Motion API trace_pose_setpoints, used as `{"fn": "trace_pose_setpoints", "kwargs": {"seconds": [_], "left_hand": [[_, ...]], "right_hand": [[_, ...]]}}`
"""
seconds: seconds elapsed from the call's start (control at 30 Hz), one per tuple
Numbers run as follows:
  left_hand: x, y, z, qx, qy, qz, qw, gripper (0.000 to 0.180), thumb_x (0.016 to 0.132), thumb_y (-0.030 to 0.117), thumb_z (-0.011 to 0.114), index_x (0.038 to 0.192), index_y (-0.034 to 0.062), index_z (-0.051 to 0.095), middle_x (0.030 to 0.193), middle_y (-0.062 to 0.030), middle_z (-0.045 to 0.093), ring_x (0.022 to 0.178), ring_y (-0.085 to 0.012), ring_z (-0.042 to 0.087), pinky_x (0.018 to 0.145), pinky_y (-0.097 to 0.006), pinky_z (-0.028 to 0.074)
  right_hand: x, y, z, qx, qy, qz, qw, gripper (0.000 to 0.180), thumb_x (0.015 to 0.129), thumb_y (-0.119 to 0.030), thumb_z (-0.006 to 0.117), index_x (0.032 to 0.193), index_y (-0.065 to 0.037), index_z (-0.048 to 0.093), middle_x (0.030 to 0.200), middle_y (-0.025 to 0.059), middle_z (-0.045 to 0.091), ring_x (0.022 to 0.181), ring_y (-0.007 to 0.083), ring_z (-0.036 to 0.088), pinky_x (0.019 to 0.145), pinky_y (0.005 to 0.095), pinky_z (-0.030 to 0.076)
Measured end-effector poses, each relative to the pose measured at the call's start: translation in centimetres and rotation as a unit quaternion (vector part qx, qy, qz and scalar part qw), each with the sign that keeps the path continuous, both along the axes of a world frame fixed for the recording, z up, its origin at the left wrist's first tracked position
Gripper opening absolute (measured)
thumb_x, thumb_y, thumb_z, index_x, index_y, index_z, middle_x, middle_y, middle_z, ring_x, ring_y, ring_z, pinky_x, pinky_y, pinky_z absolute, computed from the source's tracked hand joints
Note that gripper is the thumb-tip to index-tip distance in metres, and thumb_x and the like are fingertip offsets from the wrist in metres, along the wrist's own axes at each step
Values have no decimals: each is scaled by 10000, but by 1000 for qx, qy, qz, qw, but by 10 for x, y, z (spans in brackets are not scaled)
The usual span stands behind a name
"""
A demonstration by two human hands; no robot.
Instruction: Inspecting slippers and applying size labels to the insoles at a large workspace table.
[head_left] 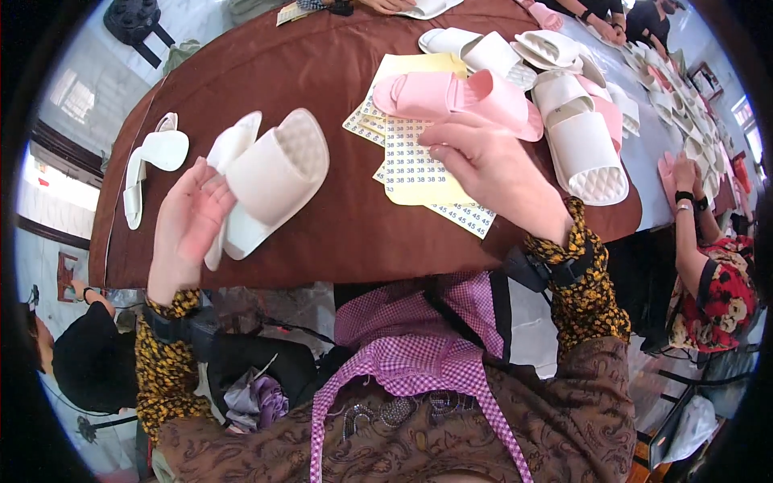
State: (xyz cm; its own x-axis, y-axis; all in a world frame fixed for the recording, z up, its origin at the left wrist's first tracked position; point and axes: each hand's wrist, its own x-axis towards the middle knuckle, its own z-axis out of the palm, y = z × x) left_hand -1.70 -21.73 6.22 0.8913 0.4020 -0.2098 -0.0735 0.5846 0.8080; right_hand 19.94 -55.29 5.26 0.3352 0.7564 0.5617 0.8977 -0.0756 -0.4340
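Observation:
A pair of white slide slippers [270, 185] is held up and tilted over the left part of the table. My left hand [189, 213] grips the pair from its left side, with some fingers hidden behind it. My right hand [491, 161] hovers above a yellow-backed sheet of small printed size stickers [412, 165], its thumb and fingertips pinched together. Whether a sticker is between those fingertips is too small to tell. More sticker sheets [460, 219] lie under and around the top one. Just beyond my right hand, pink slide slippers [427, 95] rest partly on the sheets.
White slippers [165, 149] lie at the table's left edge. More white slippers [586, 157] are heaped on the right, beside the sheets. The table has a brown cloth [322, 72]. Another person's hands [683, 173] are at the right, holding something pink; other people work along the far side.

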Motion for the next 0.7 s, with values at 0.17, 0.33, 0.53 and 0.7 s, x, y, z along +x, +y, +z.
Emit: {"fn": "trace_pose_setpoints", "kwargs": {"seconds": [0.17,0.33,0.53,0.7], "left_hand": [[26,-52,-5,-98,13,64,993,442,997,233,488,1216,-135,380,1267,-289,457,1199,-383,499,1072,-468,403],[25,-59,-16,57,38,23,997,418,988,200,470,1264,-109,413,1305,-306,482,1229,-397,496,1051,-456,421],[-4,-77,-38,811,96,27,577,465,824,179,689,1222,-6,537,1342,-229,485,1246,-380,461,1027,-436,392],[-14,-75,-46,822,149,104,540,530,828,234,698,1244,-18,487,1289,-220,460,1190,-400,472,978,-449,413]], "right_hand": [[-1,13,-24,-91,111,17,990,196,854,-45,503,962,-8,663,942,206,640,922,384,616,815,441,498],[-10,13,-40,-88,78,27,993,225,814,-12,493,974,8,650,958,212,620,913,388,616,822,447,498],[-19,26,-36,-171,61,40,983,215,862,-70,548,1059,-28,624,1012,159,602,956,360,592,852,417,486],[-28,42,-12,-143,51,51,987,287,880,-140,576,1141,-20,580,1037,194,603,976,370,598,847,428,488]]}}
